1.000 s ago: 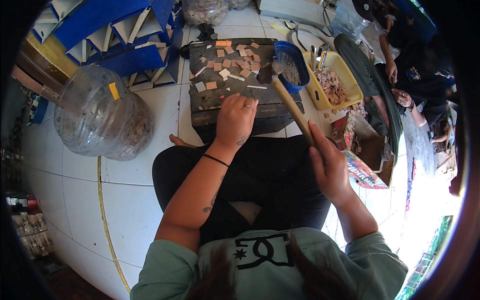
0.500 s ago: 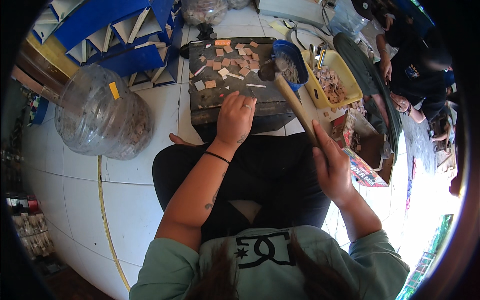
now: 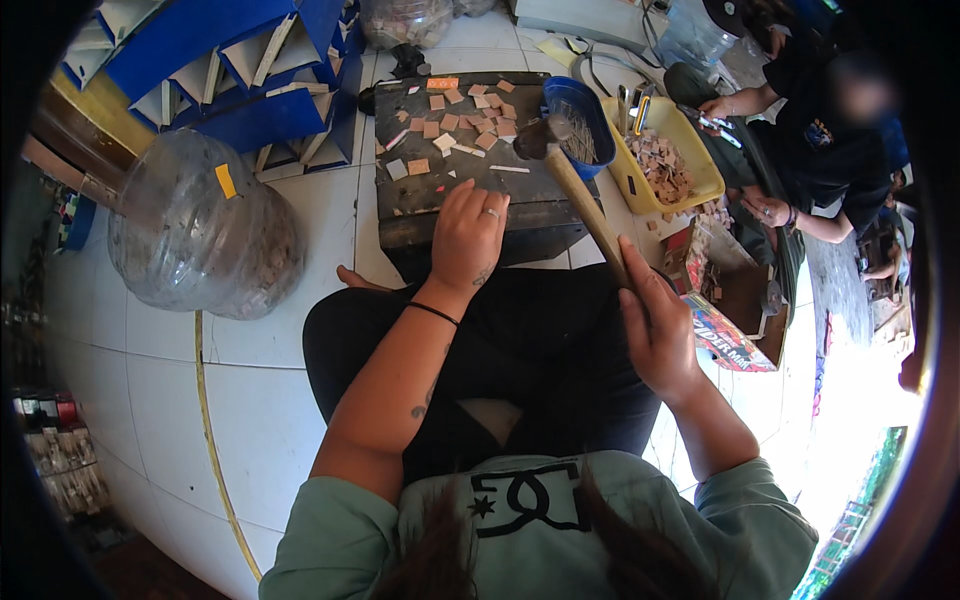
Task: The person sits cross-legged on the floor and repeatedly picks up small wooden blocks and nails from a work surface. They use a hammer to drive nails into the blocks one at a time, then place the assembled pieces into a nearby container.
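My right hand (image 3: 660, 325) grips the wooden handle of a hammer (image 3: 588, 200), whose dark metal head is raised at the right side of a low black table (image 3: 410, 220). At the table's near edge rests my left hand (image 3: 468, 230), fingers curled together; anything they pinch is hidden under them. Beyond it lie several small square brown tiles (image 3: 485, 125), some overlapping, plus a white tile (image 3: 397, 169) and a thin white strip (image 3: 510, 169). A blue tray (image 3: 550, 95) of nails sits at the table's right, partly behind the hammer.
Right of the table stands a yellow tub (image 3: 712, 190) of small brown pieces with box cutters (image 3: 642, 112) in it. Nearer is an open cardboard box (image 3: 735, 340). A large clear plastic container (image 3: 200, 225) and blue shelves (image 3: 230, 55) are at left. Another person (image 3: 840, 130) sits at right.
The hammer and both my hands are almost where they were. At right, the other person has leaned back and now lifts a light-coloured object in one hand.
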A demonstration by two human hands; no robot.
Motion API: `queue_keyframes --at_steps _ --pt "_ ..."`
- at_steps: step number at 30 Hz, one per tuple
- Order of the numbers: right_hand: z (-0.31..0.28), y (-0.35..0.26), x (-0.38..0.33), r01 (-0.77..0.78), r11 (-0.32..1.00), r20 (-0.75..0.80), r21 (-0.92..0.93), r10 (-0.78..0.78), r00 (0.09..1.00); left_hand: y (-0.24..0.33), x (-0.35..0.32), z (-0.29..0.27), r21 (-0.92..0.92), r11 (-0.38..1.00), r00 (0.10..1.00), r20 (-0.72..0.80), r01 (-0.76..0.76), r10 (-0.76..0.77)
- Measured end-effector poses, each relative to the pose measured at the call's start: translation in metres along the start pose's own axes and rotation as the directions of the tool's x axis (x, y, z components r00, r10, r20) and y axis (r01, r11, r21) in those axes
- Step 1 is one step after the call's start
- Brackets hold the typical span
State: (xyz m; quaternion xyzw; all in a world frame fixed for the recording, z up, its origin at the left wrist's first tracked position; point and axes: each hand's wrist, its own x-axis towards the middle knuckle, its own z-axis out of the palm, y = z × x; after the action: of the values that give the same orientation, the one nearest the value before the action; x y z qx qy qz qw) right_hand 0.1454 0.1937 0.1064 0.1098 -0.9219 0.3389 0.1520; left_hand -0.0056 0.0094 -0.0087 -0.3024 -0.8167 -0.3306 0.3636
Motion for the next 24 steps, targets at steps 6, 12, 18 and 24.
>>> queue_keyframes --at_steps 6,12,18,24 --pt "0.004 0.01 0.001 -0.034 0.999 -0.005 0.015 0.034 0.999 -0.002 -0.002 0.002 -0.032 0.999 1.0 0.002 0.014 -0.014" --pt "0.035 0.047 0.021 -0.193 0.917 0.021 -0.348 0.214 0.977 -0.001 0.001 -0.01 -0.139 0.982 0.991 0.073 0.125 -0.116" --pt "0.069 0.061 0.04 -0.037 0.879 -0.134 -0.475 -0.031 0.99 0.001 0.015 -0.031 -0.314 0.902 0.953 0.152 0.296 -0.26" --pt "0.061 0.05 0.06 -0.057 0.964 -0.052 0.26 0.073 0.996 0.034 0.031 -0.024 -0.583 0.707 0.916 0.257 0.401 -0.308"
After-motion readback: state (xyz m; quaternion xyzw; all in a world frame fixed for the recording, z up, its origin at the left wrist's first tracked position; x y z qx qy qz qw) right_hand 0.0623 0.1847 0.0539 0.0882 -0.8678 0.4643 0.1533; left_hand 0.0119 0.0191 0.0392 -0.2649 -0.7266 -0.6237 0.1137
